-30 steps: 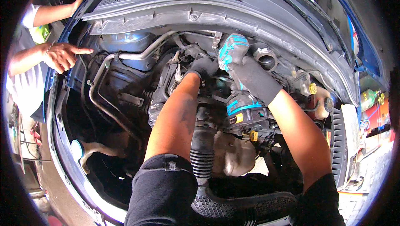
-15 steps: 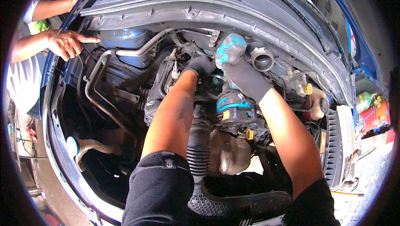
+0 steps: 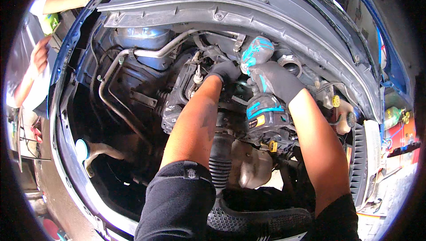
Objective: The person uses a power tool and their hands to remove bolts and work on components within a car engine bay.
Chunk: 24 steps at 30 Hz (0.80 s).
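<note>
The drill (image 3: 257, 53) is over the engine (image 3: 175, 110), grasped by the right hand (image 3: 279, 81); the left hand (image 3: 225, 70) is at the engine's top, partly hidden, so I cannot tell its grip; a ribbed hose (image 3: 220, 152) lies on the engine's near side, a blue cap (image 3: 81, 150) left of the engine

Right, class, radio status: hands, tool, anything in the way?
Right hand gripping cordless power tool. Left hand near its front, grip hidden. Co-worker's hands well clear, far left.

Strong light whitens the floor (image 3: 395, 193) at right.
</note>
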Available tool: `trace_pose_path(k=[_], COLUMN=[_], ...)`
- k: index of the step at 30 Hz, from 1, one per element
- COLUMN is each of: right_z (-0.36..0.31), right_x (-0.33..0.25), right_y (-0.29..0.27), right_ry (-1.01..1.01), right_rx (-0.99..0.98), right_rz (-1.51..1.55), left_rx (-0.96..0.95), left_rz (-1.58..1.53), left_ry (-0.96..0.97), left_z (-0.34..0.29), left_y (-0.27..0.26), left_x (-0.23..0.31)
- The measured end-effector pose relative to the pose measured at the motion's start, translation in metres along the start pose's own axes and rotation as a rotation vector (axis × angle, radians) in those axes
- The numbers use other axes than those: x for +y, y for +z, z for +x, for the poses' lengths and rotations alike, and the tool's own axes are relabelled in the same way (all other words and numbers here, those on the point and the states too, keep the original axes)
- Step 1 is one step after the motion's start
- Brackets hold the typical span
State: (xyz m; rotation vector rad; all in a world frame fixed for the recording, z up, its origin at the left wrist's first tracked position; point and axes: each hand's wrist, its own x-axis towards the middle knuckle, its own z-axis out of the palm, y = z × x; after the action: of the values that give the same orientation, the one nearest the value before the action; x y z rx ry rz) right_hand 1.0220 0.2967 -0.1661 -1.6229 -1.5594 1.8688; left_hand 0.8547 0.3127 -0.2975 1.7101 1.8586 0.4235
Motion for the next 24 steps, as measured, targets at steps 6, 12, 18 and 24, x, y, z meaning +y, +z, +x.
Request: trace_pose_path(k=[6, 12, 18, 24], right_z=[-0.004, 0.002, -0.004, 0.023], right_x=[-0.011, -0.008, -0.014, 0.003], right_y=[-0.003, -0.001, 0.015, -0.003], right_ry=[-0.091, -0.098, -0.102, -0.169], right_rx=[-0.061, -0.006, 0.013, 0.042], right_rz=[0.033, -0.102, -0.102, -0.192], left_rx=[0.063, 0.039, 0.217, 0.160], left_rz=[0.006, 0.583, 0.347, 0.349], left_ry=[0.084, 0.520, 0.525, 0.556], left_z=[0.007, 0.051, 0.056, 0.044], left_y=[0.005, 0.026, 0.036, 0.027], left_x=[0.000, -0.030, -0.055, -0.031])
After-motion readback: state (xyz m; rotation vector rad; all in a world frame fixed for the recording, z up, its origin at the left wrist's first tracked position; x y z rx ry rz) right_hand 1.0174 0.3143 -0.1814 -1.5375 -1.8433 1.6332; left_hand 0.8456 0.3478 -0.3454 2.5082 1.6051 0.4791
